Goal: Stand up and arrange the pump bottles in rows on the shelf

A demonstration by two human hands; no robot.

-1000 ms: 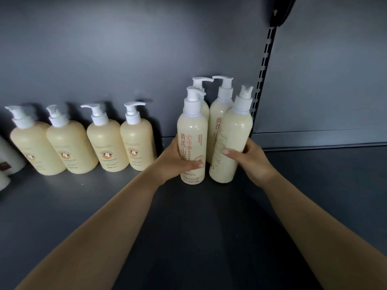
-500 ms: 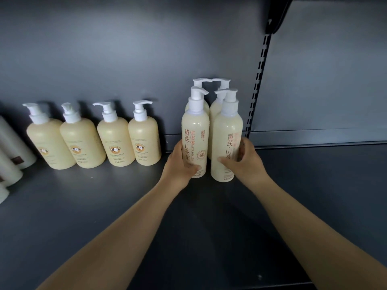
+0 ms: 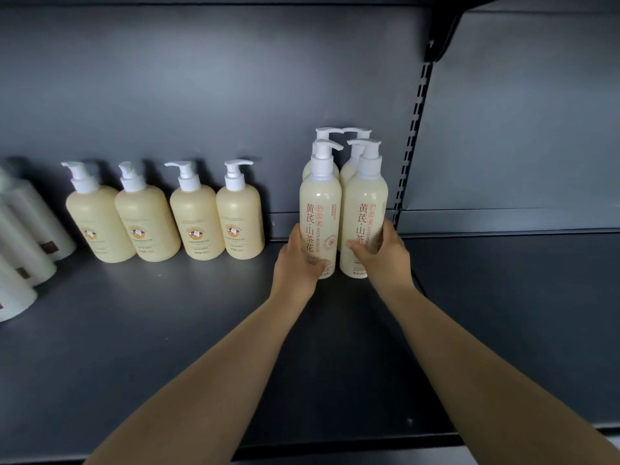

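Observation:
Two tall cream pump bottles with red lettering stand upright side by side at the right end of the dark shelf [image 3: 167, 330]. My left hand [image 3: 297, 263] grips the front left tall bottle [image 3: 320, 209] near its base. My right hand [image 3: 382, 253] grips the front right tall bottle [image 3: 364, 203] low on its body. Two more tall bottles [image 3: 349, 162] stand directly behind them against the back wall, mostly hidden. To the left, several squat yellow pump bottles [image 3: 198, 223] stand in a row along the back.
White bottles [image 3: 30, 236] lie or lean at the far left edge. A slotted upright [image 3: 412, 135] divides this bay from the neighbouring shelf [image 3: 520, 297] on the right. The shelf's front lip runs along the bottom.
The front right tall bottle, tilted a second ago, now stands upright with its label facing me. Both hands stay on the front pair, which sit squarely in front of the back pair.

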